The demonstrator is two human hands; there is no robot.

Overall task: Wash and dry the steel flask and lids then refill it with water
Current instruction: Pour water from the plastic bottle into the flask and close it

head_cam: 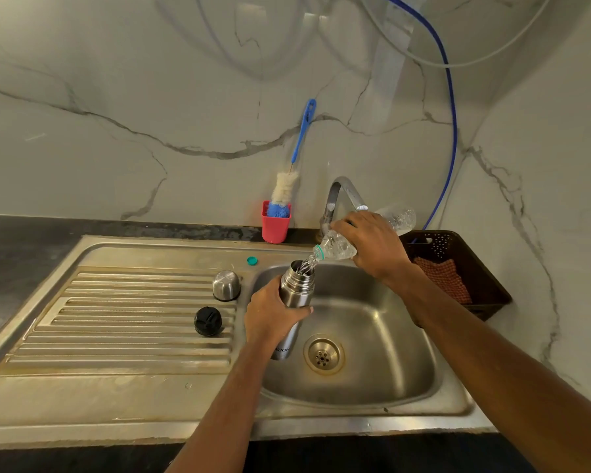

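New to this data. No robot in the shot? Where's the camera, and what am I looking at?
No machine here. A person works with bare hands, and the single picture comes from a wide-angle camera worn on their head, looking down at a kitchen sink.

The left hand grips a steel flask over the basin. The right hand tilts a clear plastic bottle, pouring water into the flask's open mouth.

On the draining board sit the steel cup lid and the black stopper, with a small green cap nearer the wall.

Behind are a tap and a red cup holding a bottle brush. A dark basket with a cloth sits to the right.
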